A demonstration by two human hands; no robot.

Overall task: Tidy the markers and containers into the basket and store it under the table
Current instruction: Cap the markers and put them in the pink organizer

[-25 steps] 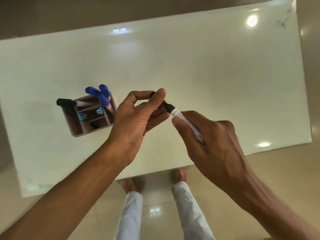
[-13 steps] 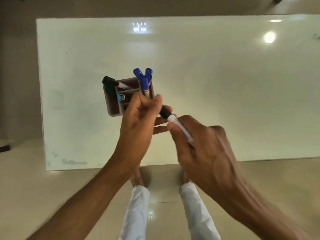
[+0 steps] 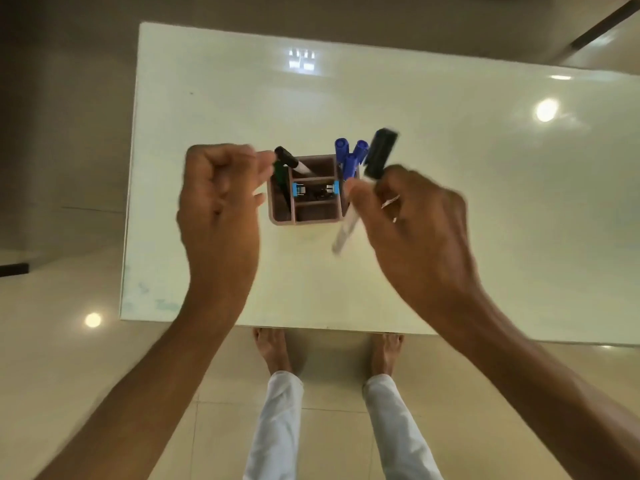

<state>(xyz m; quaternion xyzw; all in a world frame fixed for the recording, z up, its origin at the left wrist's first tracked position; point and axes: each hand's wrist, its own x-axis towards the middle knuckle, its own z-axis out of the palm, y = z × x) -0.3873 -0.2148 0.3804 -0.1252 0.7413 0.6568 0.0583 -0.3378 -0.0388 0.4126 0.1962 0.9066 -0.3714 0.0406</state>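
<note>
A brown divided basket (image 3: 308,216) stands on the white table (image 3: 450,188). It holds three blue-capped markers (image 3: 349,157) at its right side and a black-capped marker (image 3: 289,159) leaning at its left. My right hand (image 3: 412,216) holds a black-capped white marker (image 3: 375,161) nearly upright, just right of the basket, its body blurred by motion. My left hand (image 3: 218,199) hovers left of the basket with curled fingers and nothing visible in it.
Blue binder clips (image 3: 313,190) lie in the basket's middle compartment. The table's near edge (image 3: 311,325) runs above my bare feet (image 3: 272,351) on a glossy tiled floor (image 3: 62,358).
My hands have parted: the left let go of the marker's cap end and moved left of the basket. The right hand carried the capped marker up beside the basket. The view shifted.
</note>
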